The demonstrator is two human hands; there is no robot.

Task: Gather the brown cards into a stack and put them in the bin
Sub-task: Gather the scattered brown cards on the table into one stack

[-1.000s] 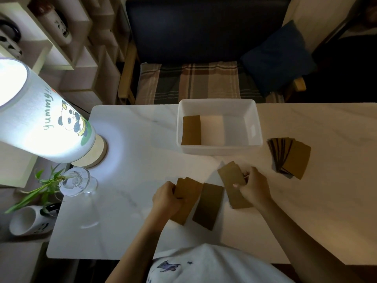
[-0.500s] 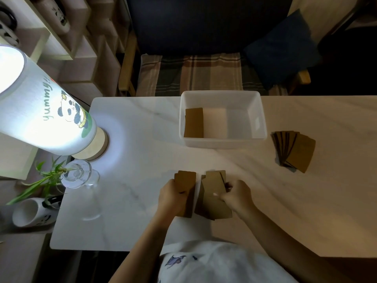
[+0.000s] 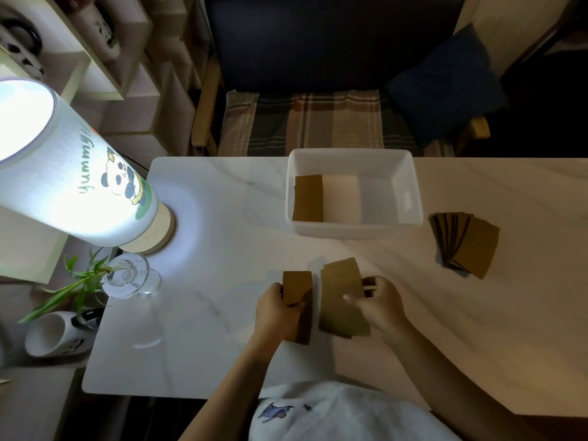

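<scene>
The pale marble tabletop (image 3: 206, 313) carried a white rectangular plastic bin (image 3: 354, 230) at its far edge, a few brown cards (image 3: 308, 198) lying flat inside at the left end. Right of the bin sat a fanned pile of brown cards (image 3: 467, 246). Nearer the person, the right hand (image 3: 380, 302) pinched a larger brown card bundle (image 3: 342, 300), long axis running away from them, while the left hand (image 3: 276, 308) gripped a smaller brown card bundle (image 3: 297, 288), likewise pointing away.
</scene>
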